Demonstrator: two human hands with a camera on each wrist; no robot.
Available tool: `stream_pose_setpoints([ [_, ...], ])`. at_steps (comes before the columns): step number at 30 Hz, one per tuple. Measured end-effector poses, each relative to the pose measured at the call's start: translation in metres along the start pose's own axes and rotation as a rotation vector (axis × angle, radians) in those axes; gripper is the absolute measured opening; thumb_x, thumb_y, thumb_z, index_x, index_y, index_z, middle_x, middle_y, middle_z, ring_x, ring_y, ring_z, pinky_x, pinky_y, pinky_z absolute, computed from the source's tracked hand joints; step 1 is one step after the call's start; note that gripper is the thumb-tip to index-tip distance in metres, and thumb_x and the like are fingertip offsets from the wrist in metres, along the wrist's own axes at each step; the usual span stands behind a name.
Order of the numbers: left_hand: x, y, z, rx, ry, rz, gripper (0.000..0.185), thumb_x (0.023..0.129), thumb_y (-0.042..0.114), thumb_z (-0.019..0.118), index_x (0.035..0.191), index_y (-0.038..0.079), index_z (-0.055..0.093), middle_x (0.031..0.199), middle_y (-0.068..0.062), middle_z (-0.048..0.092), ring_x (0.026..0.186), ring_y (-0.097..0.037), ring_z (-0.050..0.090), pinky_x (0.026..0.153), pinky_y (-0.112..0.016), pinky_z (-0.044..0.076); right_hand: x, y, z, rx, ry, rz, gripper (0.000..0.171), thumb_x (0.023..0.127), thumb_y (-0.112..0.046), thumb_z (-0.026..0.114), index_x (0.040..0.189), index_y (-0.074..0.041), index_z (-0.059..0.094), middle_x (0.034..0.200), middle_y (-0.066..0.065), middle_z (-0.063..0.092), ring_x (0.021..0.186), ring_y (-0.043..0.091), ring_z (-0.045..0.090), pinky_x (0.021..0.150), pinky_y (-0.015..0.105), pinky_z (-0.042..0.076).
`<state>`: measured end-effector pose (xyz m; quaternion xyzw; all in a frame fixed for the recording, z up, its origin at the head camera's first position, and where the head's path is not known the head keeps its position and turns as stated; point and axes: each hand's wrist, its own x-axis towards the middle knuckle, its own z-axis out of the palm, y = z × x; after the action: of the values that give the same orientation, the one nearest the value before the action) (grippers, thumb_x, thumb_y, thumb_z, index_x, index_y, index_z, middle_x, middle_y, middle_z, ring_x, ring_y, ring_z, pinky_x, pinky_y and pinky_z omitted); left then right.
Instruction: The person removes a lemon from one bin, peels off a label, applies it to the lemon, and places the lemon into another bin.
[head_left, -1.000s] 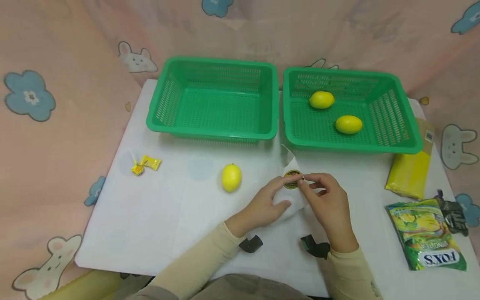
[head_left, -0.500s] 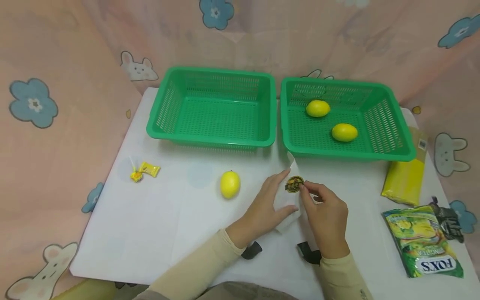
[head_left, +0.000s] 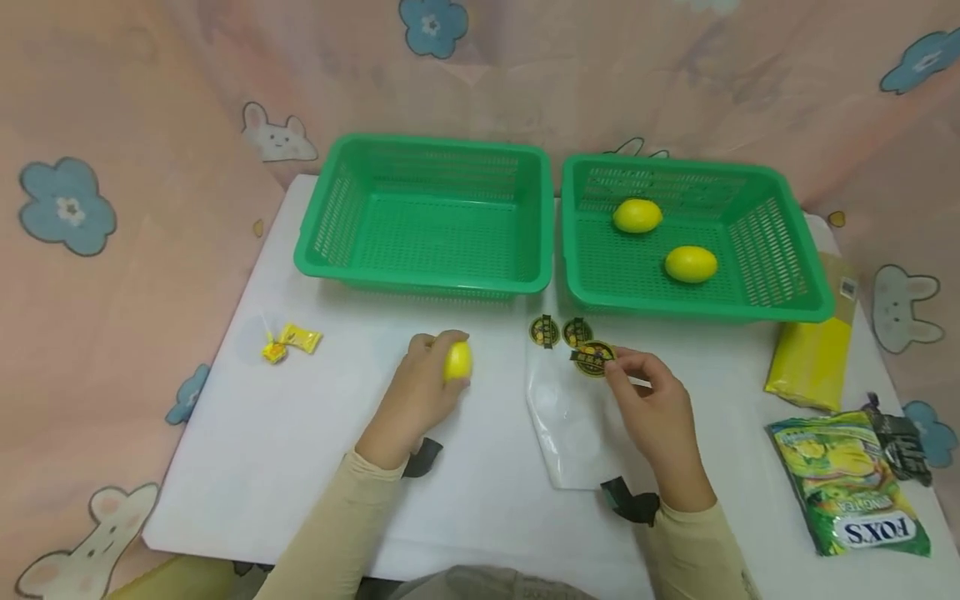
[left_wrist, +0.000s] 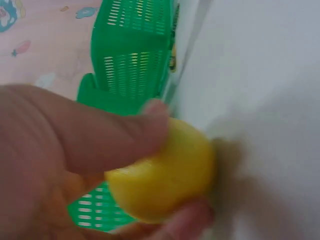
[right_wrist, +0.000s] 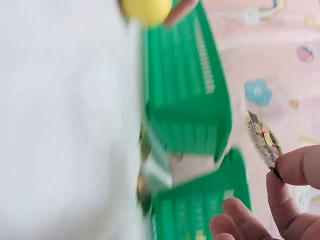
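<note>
Yellow lemon (head_left: 458, 361) gripped by left hand (head_left: 417, 392), sticker (head_left: 592, 359) pinched by right hand (head_left: 654, 408).
Two lemons already lie in the right basket (head_left: 780, 304); this one is judged unlabelled.

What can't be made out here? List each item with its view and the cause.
- Print on the round sticker pinched by the right hand: too small in the head view, blurred in the right wrist view.
- Underside of the lemon: covered by the left hand in both views.
- Text on the two stickers left on the backing sheet: too small.
- FOX'S bag: upper label unreadable, too small.
</note>
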<state>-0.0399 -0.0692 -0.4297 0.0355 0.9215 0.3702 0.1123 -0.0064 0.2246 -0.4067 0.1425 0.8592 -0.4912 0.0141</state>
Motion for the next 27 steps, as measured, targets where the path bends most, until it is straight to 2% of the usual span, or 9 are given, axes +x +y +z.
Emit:
stream_pose_setpoints([
  [4, 0.012, 0.006, 0.011, -0.378, -0.022, 0.066, 0.063, 0.095, 0.005, 0.078, 0.151, 0.02, 0.054, 0.147, -0.017, 0.05, 0.123, -0.034, 0.059, 0.098, -0.05, 0.056, 0.001, -0.029, 0.018, 0.123, -0.109, -0.011, 0.028, 0.107, -0.031, 0.067, 0.109, -0.003, 0.068, 0.145, 0.005, 0.063, 0.124, 0.023, 0.058, 0.094, 0.035, 0.048],
  [8, 0.015, 0.02, 0.02, -0.803, -0.137, 0.188, 0.066, 0.094, -0.006, 0.073, 0.152, 0.012, 0.047, 0.151, -0.017, 0.049, 0.125, -0.034, 0.061, 0.099, -0.04, 0.057, 0.002, -0.049, 0.035, 0.164, -0.161, -0.083, 0.025, 0.107, -0.027, 0.067, 0.104, -0.002, 0.067, 0.144, 0.004, 0.063, 0.123, 0.024, 0.058, 0.097, 0.043, 0.05],
  [11, 0.013, 0.028, 0.024, -0.99, -0.189, 0.304, 0.054, 0.102, -0.002, 0.065, 0.151, 0.001, 0.042, 0.153, -0.022, 0.046, 0.126, -0.031, 0.059, 0.1, -0.035, 0.055, 0.001, -0.057, 0.042, 0.146, -0.166, -0.125, 0.024, 0.106, -0.027, 0.068, 0.1, -0.004, 0.067, 0.142, 0.003, 0.063, 0.121, 0.022, 0.059, 0.094, 0.044, 0.053],
  [13, 0.013, 0.033, 0.027, -1.055, -0.195, 0.36, 0.047, 0.109, 0.011, 0.058, 0.15, -0.004, 0.038, 0.153, -0.022, 0.044, 0.125, -0.026, 0.057, 0.099, -0.033, 0.053, 0.0, -0.058, 0.043, 0.131, -0.16, -0.142, 0.023, 0.105, -0.026, 0.069, 0.098, -0.004, 0.067, 0.141, 0.003, 0.063, 0.12, 0.022, 0.06, 0.093, 0.044, 0.053],
  [16, 0.013, 0.038, 0.031, -1.082, -0.151, 0.372, 0.045, 0.114, 0.027, 0.05, 0.146, -0.003, 0.04, 0.151, -0.018, 0.045, 0.121, -0.021, 0.058, 0.097, -0.03, 0.053, -0.002, -0.059, 0.042, 0.107, -0.139, -0.171, 0.021, 0.104, -0.024, 0.071, 0.097, -0.004, 0.067, 0.141, 0.006, 0.063, 0.119, 0.024, 0.061, 0.094, 0.045, 0.053],
  [20, 0.011, 0.042, 0.031, -1.17, -0.103, 0.3, 0.024, 0.114, 0.02, 0.048, 0.137, 0.012, 0.051, 0.149, -0.014, 0.048, 0.121, -0.02, 0.059, 0.098, -0.032, 0.054, -0.001, -0.058, 0.041, 0.106, -0.089, -0.217, 0.023, 0.103, -0.019, 0.072, 0.107, -0.002, 0.059, 0.144, 0.007, 0.061, 0.119, 0.026, 0.06, 0.095, 0.045, 0.052],
  [22, 0.009, 0.044, 0.03, -1.246, -0.089, 0.263, 0.024, 0.114, 0.014, 0.047, 0.136, 0.022, 0.054, 0.148, -0.015, 0.05, 0.121, -0.021, 0.059, 0.098, -0.034, 0.054, 0.0, -0.055, 0.041, 0.142, -0.047, -0.261, 0.023, 0.104, -0.016, 0.07, 0.115, -0.001, 0.055, 0.146, 0.005, 0.058, 0.121, 0.024, 0.058, 0.096, 0.042, 0.05],
  [24, 0.008, 0.047, 0.028, -1.293, -0.076, 0.235, 0.03, 0.113, 0.011, 0.047, 0.137, 0.026, 0.053, 0.147, -0.014, 0.051, 0.12, -0.021, 0.06, 0.098, -0.035, 0.054, 0.0, -0.052, 0.043, 0.199, 0.009, -0.361, 0.023, 0.106, -0.01, 0.064, 0.124, 0.002, 0.056, 0.149, 0.007, 0.055, 0.126, 0.024, 0.054, 0.096, 0.039, 0.048],
  [27, 0.006, 0.051, 0.027, -1.299, -0.085, 0.226, 0.037, 0.112, 0.014, 0.054, 0.148, 0.015, 0.049, 0.148, -0.014, 0.05, 0.114, -0.019, 0.063, 0.095, -0.034, 0.054, -0.001, -0.051, 0.051, 0.197, 0.053, -0.603, 0.027, 0.111, -0.013, 0.055, 0.132, 0.001, 0.065, 0.156, 0.009, 0.048, 0.133, 0.03, 0.046, 0.1, 0.039, 0.04],
])
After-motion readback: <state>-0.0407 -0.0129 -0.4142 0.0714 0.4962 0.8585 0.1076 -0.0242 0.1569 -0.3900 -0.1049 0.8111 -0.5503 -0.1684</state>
